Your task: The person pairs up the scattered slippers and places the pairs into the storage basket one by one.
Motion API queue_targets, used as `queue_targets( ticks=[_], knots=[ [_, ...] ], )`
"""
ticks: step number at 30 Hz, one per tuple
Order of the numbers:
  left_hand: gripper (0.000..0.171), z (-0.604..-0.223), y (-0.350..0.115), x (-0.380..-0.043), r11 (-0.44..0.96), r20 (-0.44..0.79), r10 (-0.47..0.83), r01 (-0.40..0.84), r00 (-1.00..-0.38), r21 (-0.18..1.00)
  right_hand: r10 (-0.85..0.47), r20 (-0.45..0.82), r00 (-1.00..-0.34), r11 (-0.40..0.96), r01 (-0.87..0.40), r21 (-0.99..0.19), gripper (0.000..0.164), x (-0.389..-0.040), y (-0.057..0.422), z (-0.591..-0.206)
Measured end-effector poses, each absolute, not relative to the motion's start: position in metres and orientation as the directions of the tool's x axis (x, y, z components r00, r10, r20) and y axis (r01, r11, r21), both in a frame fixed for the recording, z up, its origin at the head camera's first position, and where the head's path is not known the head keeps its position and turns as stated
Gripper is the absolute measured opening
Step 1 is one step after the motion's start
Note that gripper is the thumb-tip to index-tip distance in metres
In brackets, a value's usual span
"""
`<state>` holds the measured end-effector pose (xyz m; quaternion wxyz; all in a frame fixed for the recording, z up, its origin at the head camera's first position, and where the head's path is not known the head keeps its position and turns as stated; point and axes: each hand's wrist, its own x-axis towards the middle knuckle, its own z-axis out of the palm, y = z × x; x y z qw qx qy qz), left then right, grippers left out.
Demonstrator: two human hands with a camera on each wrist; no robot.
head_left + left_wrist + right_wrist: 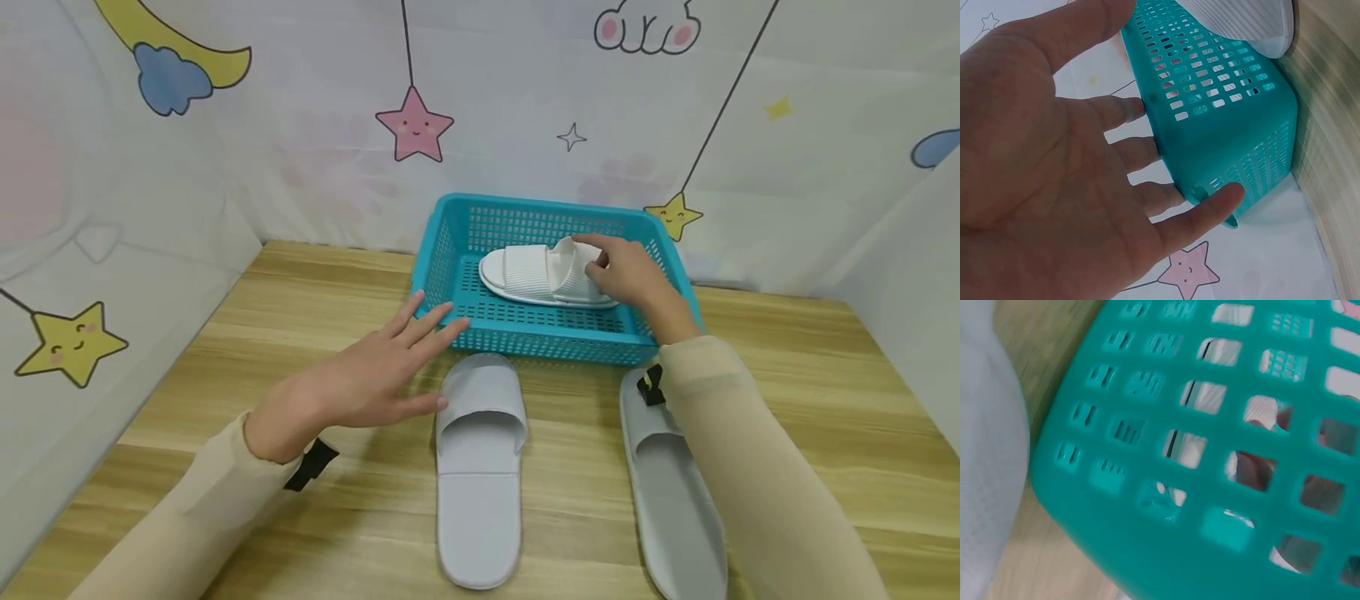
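A teal perforated basket [555, 337] stands toward the back, with white ribbed slippers [527, 268] lying sideways inside it. My right hand [633, 271] reaches over the basket's right front rim and holds the right-hand slipper by its strap, thumb in front and index finger at the strap's top edge. Through the holes in the right wrist view, parts of the fingers [1254, 472] show beside white slipper material. My left hand [360, 375] hovers palm down near the basket's front left corner, fingers straight and spread, holding nothing.
A grey slipper [480, 500] lies on the wood-grain table [570, 467] before the basket, toe pointing to it. Another grey slipper [667, 492] lies to its right, partly under my right forearm. A printed cloth [510, 75] hangs behind and along both sides.
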<state>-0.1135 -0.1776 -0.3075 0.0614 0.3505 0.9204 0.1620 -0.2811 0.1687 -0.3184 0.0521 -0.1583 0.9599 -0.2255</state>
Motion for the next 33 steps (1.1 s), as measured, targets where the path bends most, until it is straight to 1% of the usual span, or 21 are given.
queue_targets(
  ticks=[2, 7, 13, 19, 23, 27, 33],
  knots=[
    [0.084, -0.307, -0.176, -0.114, 0.704, -0.004, 0.663, 0.621, -0.749, 0.343, -0.351, -0.011, -0.936, 0.84, -0.309, -0.445, 0.052, -0.277, 0.171, -0.313],
    [0.082, -0.308, -0.175, -0.114, 0.704, -0.008, 0.661, 0.617, -0.75, 0.351, -0.446, -0.015, -0.895, 0.803, -0.392, -0.449, 0.045, -0.263, 0.174, -0.3],
    [0.081, -0.31, -0.177, -0.114, 0.697, 0.0, 0.664, 0.619, -0.747, 0.362, -0.555, 0.066, -0.829, 0.733, -0.524, -0.433, 0.041, -0.24, 0.18, -0.287],
    [0.081, -0.308, -0.177, -0.115, 0.699, 0.011, 0.66, 0.618, -0.752, 0.36, -0.613, 0.188, -0.767, 0.678, -0.633, -0.374, 0.042, -0.218, 0.185, -0.277],
    [0.083, -0.307, -0.177, -0.115, 0.708, -0.009, 0.652, 0.605, -0.758, 0.363, -0.652, 0.208, -0.729, 0.645, -0.678, -0.353, 0.046, -0.202, 0.189, -0.271],
    [0.087, -0.308, -0.179, -0.115, 0.71, -0.014, 0.652, 0.604, -0.758, 0.362, -0.678, 0.235, -0.697, 0.598, -0.708, -0.375, 0.054, -0.189, 0.196, -0.269],
    [0.089, -0.308, -0.18, -0.117, 0.698, -0.009, 0.66, 0.609, -0.751, 0.376, -0.664, 0.284, -0.691, 0.574, -0.715, -0.399, 0.059, -0.175, 0.206, -0.27]
  ],
)
